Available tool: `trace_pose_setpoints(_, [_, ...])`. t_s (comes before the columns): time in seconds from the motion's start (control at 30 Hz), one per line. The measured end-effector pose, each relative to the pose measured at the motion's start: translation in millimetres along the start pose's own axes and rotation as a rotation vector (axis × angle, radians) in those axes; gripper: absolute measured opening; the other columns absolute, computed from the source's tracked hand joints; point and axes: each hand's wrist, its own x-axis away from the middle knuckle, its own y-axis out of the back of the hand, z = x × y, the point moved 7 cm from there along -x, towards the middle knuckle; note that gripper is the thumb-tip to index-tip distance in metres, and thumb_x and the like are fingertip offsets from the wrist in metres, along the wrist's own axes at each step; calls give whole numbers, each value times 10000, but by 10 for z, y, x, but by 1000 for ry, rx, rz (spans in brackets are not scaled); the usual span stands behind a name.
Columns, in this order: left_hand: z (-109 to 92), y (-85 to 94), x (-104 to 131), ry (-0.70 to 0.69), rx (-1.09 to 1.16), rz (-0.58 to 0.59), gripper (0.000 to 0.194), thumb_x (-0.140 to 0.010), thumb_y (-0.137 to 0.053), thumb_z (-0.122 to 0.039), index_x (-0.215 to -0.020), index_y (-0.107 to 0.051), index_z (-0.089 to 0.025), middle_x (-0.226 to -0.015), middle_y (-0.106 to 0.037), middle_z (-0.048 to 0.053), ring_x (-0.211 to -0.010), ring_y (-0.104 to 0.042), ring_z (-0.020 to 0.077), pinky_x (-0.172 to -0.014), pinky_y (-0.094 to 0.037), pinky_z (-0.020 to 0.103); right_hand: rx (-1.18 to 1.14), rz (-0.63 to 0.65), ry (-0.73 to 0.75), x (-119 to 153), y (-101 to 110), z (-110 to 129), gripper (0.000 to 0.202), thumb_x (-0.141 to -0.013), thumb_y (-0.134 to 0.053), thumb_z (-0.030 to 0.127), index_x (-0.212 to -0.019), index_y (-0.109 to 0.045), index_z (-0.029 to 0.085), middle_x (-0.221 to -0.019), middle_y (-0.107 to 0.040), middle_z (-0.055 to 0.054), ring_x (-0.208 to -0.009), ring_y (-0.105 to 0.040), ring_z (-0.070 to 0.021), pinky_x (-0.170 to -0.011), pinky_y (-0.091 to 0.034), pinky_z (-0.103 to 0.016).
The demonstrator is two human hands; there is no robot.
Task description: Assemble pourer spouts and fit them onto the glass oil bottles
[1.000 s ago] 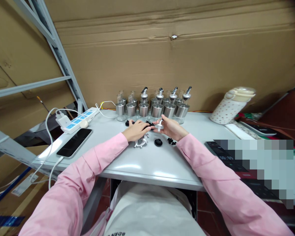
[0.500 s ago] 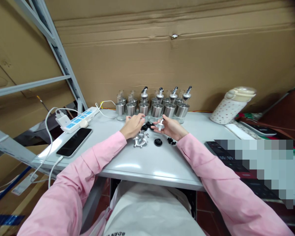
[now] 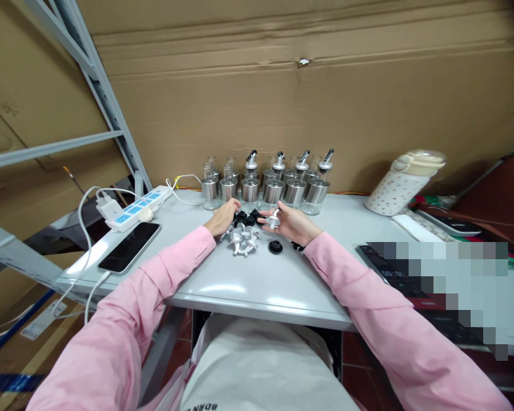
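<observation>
My right hand (image 3: pixel 295 224) is closed on a silver pourer spout (image 3: pixel 274 220), pinched upright between thumb and fingers above the table. My left hand (image 3: pixel 223 218) is low at the left edge of a group of black ringed stoppers (image 3: pixel 251 219), its fingers curved and apart; their undersides are hidden. Close in front lies a pile of silver spouts (image 3: pixel 242 240). A single black stopper (image 3: pixel 275 246) sits to the right of the pile. Small black caps (image 3: pixel 297 246) are partly covered by my right hand.
Glass bottles with steel sleeves (image 3: pixel 274 192) stand in rows behind my hands, several topped with pourers. On the left are a phone (image 3: pixel 129 248) and a power strip (image 3: pixel 139 209) with cables. A spotted bottle (image 3: pixel 400 185) and a dark timer screen (image 3: pixel 385 265) are at right.
My left hand has shifted left and down off the stoppers, uncovering more of them and the spouts. My right hand has moved slightly left, still holding the spout.
</observation>
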Motion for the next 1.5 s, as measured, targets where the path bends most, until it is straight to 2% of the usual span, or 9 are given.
trace_pose_setpoints(0.13, [0, 14, -8, -7, 7, -18, 289, -887, -168, -249, -953, -446, -205, -972, -563, 40, -986, -508, 181, -911, -374, 378, 48, -60, 5, 16, 13, -1, 397, -947, -267, 315, -658, -489, 159, -823, -663, -71, -690, -645, -136, -618, -524, -268])
trace_pose_setpoints(0.27, [-43, 43, 11, -17, -94, -56, 278, -888, -189, -251, -945, -458, -217, -970, -577, 36, -989, -513, 190, -917, -357, 409, 143, -100, 56, 67, 66, 124, 399, -944, -280, 319, -648, -490, 155, -785, -667, -63, -525, -581, -86, -457, -469, -192])
trace_pose_setpoints(0.43, [-302, 78, 120, -146, -414, -142, 242, -902, -235, -256, -934, -472, -219, -914, -607, 16, -958, -520, 194, -986, -202, 526, 442, 104, -129, 179, 74, 137, 386, -923, -329, 333, -620, -480, 150, -716, -675, -88, -425, -560, -103, -288, -348, -169])
trace_pose_setpoints(0.57, [-509, 60, 220, -253, -475, -181, 239, -910, -248, -238, -947, -483, -213, -940, -623, 9, -939, -528, 168, -1003, -193, 467, 551, 237, -259, 245, 48, 26, 400, -909, -350, 377, -599, -468, 153, -764, -687, -133, -478, -620, -146, -321, -436, -208])
trace_pose_setpoints(0.73, [-713, 1, 333, -437, -496, -191, 202, -894, -310, -241, -950, -499, -192, -966, -633, 21, -953, -537, 170, -1009, -184, 436, 487, 247, -267, 244, 11, 0, 383, -904, -368, 385, -613, -469, 158, -698, -679, -130, -535, -660, -179, -467, -549, -288])
trace_pose_setpoints(0.87, [-836, -39, 424, -610, -521, -195, 217, -874, -362, -294, -1001, -503, -189, -1041, -619, 54, -1009, -527, 192, -1006, -191, 439, 320, 306, -178, 263, -49, 121, 396, -927, -313, 350, -619, -463, 150, -697, -677, -127, -584, -678, -177, -528, -561, -260])
trace_pose_setpoints(1.0, [-938, -79, 513, -776, -569, -219, 272, -867, -401, -342, -1077, -506, -206, -1115, -594, 74, -1026, -526, 200, -978, -226, 436, 221, 342, -114, 282, -90, 205, 477, -948, -206, 317, -559, -431, 159, -636, -662, -103, -520, -651, -141, -476, -527, -209])
trace_pose_setpoints(1.2, [-1031, -197, 633, -1019, -679, -216, 337, -880, -374, -176, -1167, -493, -306, -1098, -596, 29, -930, -551, 139, -898, -318, 341, 239, 333, -158, 244, -72, 129, 440, -943, -237, 328, -591, -442, 163, -457, -554, -15, -406, -604, -129, -387, -476, -185])
trace_pose_setpoints(1.5, [-1069, -246, 682, -1069, -700, -220, 306, -874, -360, -156, -1115, -520, -256, -1018, -623, 39, -929, -567, 145, -849, -369, 333, 236, 364, -172, 237, -74, 107, 456, -941, -232, 327, -575, -441, 154, -543, -607, -49, -402, -600, -121, -378, -470, -180])
